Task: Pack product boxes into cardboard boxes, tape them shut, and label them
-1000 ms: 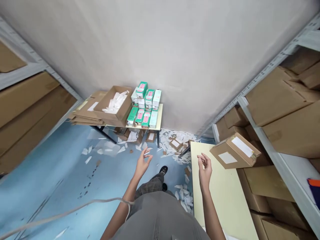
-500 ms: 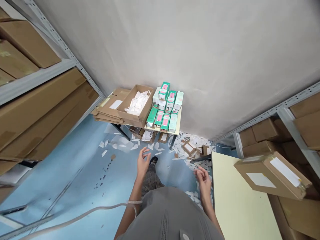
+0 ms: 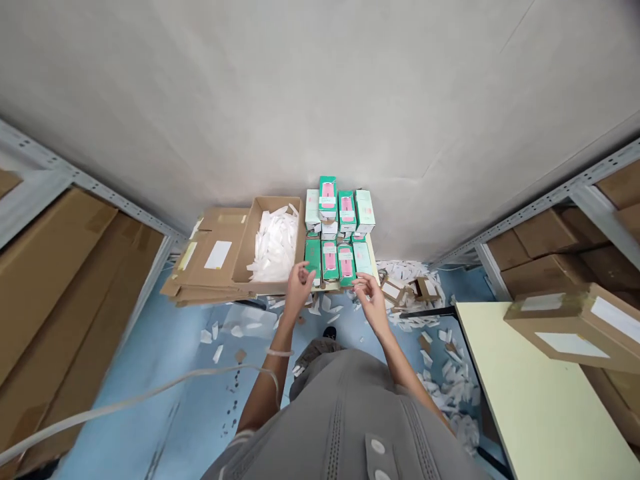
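Green boxes point(image 3: 337, 257): stood stacked on a small surface point(image 3: 374, 260) by the wall, beside a carton point(image 3: 243, 248) of paper slips. Left hand point(image 3: 299, 285): empty, fingers loose, before the front row. Right hand point(image 3: 369, 293): empty, half-curled, nearby.

Stands nearer now to the stack of green cardboard cartons with pink windows point(image 3: 337, 260). Lifts the left hand point(image 3: 299, 285) from over the blue floor point(image 3: 150, 373) up to the front row's left end, fingers loosely curled (touching or just short, hard to tell). Brings the right hand point(image 3: 369, 297) away from the pale yellow tabletop point(image 3: 530, 400), across to the row's right end, fingers apart.
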`<state>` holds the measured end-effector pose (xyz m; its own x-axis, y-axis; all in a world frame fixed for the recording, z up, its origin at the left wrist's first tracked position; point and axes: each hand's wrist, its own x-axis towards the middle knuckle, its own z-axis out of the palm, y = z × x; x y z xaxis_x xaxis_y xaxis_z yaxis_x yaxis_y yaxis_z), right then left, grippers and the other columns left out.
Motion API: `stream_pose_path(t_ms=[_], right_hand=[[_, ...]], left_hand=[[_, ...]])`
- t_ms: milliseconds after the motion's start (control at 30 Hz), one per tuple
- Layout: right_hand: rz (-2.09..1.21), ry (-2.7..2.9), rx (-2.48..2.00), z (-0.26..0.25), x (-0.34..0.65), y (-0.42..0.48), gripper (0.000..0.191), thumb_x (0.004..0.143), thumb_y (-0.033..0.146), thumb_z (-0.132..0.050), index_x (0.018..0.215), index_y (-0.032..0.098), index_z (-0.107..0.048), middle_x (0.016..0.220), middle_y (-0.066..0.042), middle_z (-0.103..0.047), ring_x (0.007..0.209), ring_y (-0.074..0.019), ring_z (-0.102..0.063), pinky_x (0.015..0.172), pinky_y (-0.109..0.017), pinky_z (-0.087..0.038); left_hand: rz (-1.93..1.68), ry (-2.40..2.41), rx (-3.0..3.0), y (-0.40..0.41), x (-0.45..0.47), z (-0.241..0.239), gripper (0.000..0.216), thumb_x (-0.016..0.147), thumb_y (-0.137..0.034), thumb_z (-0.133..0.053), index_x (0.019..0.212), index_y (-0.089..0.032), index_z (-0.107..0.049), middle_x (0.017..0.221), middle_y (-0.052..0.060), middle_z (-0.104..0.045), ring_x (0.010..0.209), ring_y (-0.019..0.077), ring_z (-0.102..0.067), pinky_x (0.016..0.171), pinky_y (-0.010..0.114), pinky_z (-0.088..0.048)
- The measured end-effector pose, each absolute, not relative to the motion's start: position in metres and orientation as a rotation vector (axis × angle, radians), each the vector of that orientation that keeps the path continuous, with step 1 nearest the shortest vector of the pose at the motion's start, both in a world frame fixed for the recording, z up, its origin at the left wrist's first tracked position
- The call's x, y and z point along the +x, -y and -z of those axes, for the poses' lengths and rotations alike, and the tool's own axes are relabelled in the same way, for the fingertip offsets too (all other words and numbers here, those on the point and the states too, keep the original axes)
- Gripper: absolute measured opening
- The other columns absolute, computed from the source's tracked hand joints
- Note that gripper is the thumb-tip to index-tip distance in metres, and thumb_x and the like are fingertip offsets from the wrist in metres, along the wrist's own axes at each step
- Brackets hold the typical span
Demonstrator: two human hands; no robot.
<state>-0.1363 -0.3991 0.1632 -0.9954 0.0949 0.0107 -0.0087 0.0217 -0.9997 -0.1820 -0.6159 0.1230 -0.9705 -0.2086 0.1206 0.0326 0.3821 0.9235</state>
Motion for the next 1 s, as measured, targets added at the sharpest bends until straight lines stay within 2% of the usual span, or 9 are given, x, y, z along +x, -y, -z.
stream_pose_path(t_ms=[67, 200, 333, 467, 567, 700, 867, 1000], right_hand=[[-2.106, 2.229, -0.070, -0.162, -0.147, 0.408, 0.038, 0.085, 0.044, -0.062, 0.117, 0.023, -0.058, 0.102, -0.007, -0.067, 0.084, -0.0194, -0.063, 0.080, -0.034, -0.050], [-2.123, 2.133, -0.142, -0.164, -0.190, 0.408, 0.040, 0.084, 0.046, -0.062, 0.116, 0.023, -0.058, 0.099, -0.007, -0.066, 0.083, -0.0194, -0.063, 0.079, -0.034, -0.051], [-2.151, 2.017, -0.216, -0.169, -0.238, 0.413, 0.040, 0.080, 0.046, -0.063, 0.112, 0.023, -0.059, 0.096, -0.006, -0.066, 0.080, -0.0199, -0.064, 0.073, -0.033, -0.051], [-2.200, 1.947, -0.273, -0.155, -0.254, 0.430, 0.040, 0.076, 0.046, -0.066, 0.107, 0.022, -0.060, 0.090, -0.005, -0.067, 0.072, -0.0188, -0.063, 0.064, -0.031, -0.050], [-2.245, 1.931, -0.360, -0.135, -0.245, 0.438, 0.040, 0.073, 0.048, -0.067, 0.103, 0.022, -0.060, 0.085, -0.004, -0.066, 0.067, -0.0176, -0.062, 0.057, -0.028, -0.048], [-2.272, 1.923, -0.464, -0.121, -0.229, 0.432, 0.041, 0.069, 0.050, -0.070, 0.097, 0.022, -0.061, 0.080, -0.003, -0.067, 0.065, -0.0167, -0.062, 0.054, -0.027, -0.048], [-2.225, 1.873, -0.480, -0.130, -0.217, 0.405, 0.042, 0.071, 0.051, -0.070, 0.100, 0.022, -0.061, 0.086, -0.004, -0.069, 0.070, -0.0182, -0.066, 0.058, -0.029, -0.051], [-2.193, 1.843, -0.473, -0.137, -0.207, 0.377, 0.043, 0.071, 0.052, -0.069, 0.101, 0.022, -0.061, 0.086, -0.005, -0.070, 0.070, -0.0184, -0.067, 0.056, -0.028, -0.050]], left_hand=[[1.506, 2.440, 0.034, 0.610, -0.228, -0.134, 0.042, 0.086, -0.042, -0.058, 0.122, -0.020, -0.055, 0.104, 0.008, -0.058, 0.095, 0.0186, -0.060, 0.084, 0.032, -0.051], [1.174, 2.548, -0.005, 0.581, -0.319, -0.159, 0.057, 0.086, -0.046, -0.060, 0.135, -0.019, -0.048, 0.133, 0.016, -0.047, 0.127, 0.0273, -0.048, 0.103, 0.040, -0.043], [0.937, 2.774, 0.229, 0.546, -0.384, -0.167, 0.065, 0.083, -0.053, -0.061, 0.139, -0.023, -0.045, 0.147, 0.019, -0.033, 0.135, 0.0373, -0.038, 0.100, 0.050, -0.044], [0.865, 2.821, 0.409, 0.525, -0.411, -0.153, 0.062, 0.084, -0.043, -0.061, 0.140, -0.024, -0.042, 0.144, 0.020, -0.037, 0.122, 0.0372, -0.050, 0.090, 0.048, -0.049], [0.801, 2.758, 0.491, 0.521, -0.417, -0.140, 0.055, 0.084, -0.035, -0.060, 0.136, -0.024, -0.045, 0.140, 0.019, -0.040, 0.118, 0.0353, -0.052, 0.089, 0.046, -0.049], [0.828, 2.714, 0.565, 0.526, -0.420, -0.136, 0.054, 0.081, -0.033, -0.063, 0.132, -0.023, -0.048, 0.134, 0.018, -0.044, 0.114, 0.0336, -0.054, 0.089, 0.044, -0.048], [1.015, 2.583, 0.499, 0.538, -0.418, -0.143, 0.055, 0.075, -0.029, -0.068, 0.126, -0.018, -0.051, 0.128, 0.019, -0.046, 0.112, 0.0343, -0.055, 0.090, 0.046, -0.047], [1.287, 2.427, 0.513, 0.545, -0.389, -0.156, 0.052, 0.073, -0.029, -0.069, 0.121, -0.022, -0.051, 0.129, 0.015, -0.045, 0.111, 0.0293, -0.056, 0.093, 0.045, -0.047]])
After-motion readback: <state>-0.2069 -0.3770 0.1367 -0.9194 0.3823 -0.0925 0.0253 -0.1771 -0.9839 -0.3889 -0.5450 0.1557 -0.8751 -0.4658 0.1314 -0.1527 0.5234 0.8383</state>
